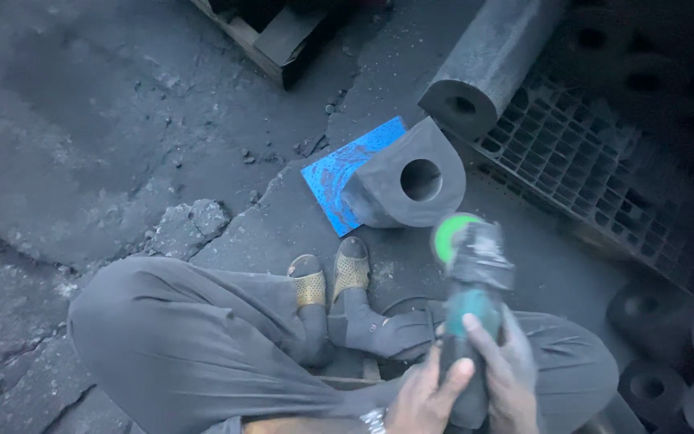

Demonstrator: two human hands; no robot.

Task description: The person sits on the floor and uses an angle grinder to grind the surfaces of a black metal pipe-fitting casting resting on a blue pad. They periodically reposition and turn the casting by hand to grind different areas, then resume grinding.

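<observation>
Head view: left hand (427,394), right hand (506,371) fingers clenched around grinder (472,309).

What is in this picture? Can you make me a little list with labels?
place: cracked dark floor, dusty and grey
person: sits low, knees apart, yellow sandals
left hand: grips the body of the grinder
right hand: wraps the same grinder from the other side
grinder: dark, green disc at its tip, held in the air
block: dark, rounded, one round hole, rests on a blue board
nearby: long dark cylinder, plastic grid crate, more holed blocks at the right
</observation>
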